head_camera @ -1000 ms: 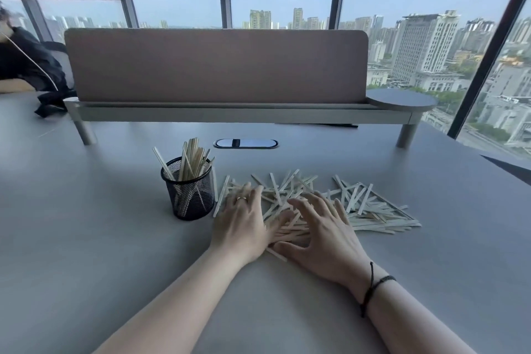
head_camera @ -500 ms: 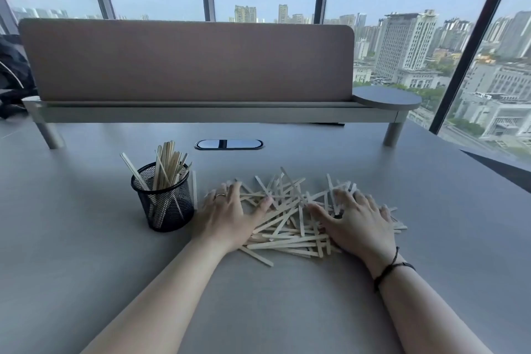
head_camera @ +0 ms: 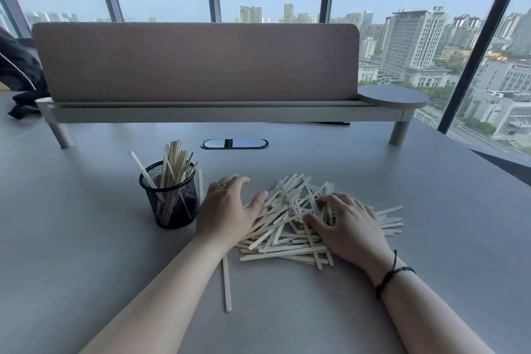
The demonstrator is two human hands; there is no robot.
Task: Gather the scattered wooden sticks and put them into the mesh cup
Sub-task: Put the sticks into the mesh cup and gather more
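From the head view, we see the pile of wooden sticks (head_camera: 298, 221) lying on the grey desk (head_camera: 86, 253), just right of the black mesh cup (head_camera: 172, 195), which already holds a bundle of sticks standing upright.

Our left hand (head_camera: 230, 210) rests at the pile's left edge, between the pile and the cup, its fingers (head_camera: 244, 181) relaxed and a little apart, the thumb lying on the nearest sticks. We judge it cupped against the heap rather than clamped on anything.

Our right hand (head_camera: 347, 227) lies on top of the pile's right half, fingers bent down into the sticks; whether any stick is actually pinched under them we cannot tell. A black cord bracelet (head_camera: 393, 273) sits on that wrist.

The relation that matters is this: the pile sits between our two hands, and the cup lies to the left of both, nearest the left hand and almost touching it. The sticks cross at many angles, though most of the near ones run roughly left to right. We judge they need squaring into one bundle before they can be stood on end and dropped in.

One stray stick (head_camera: 227, 284) lies apart from the heap, pointing toward us, beside our left forearm. Another thin stick (head_camera: 200, 185) lies just right of the cup.
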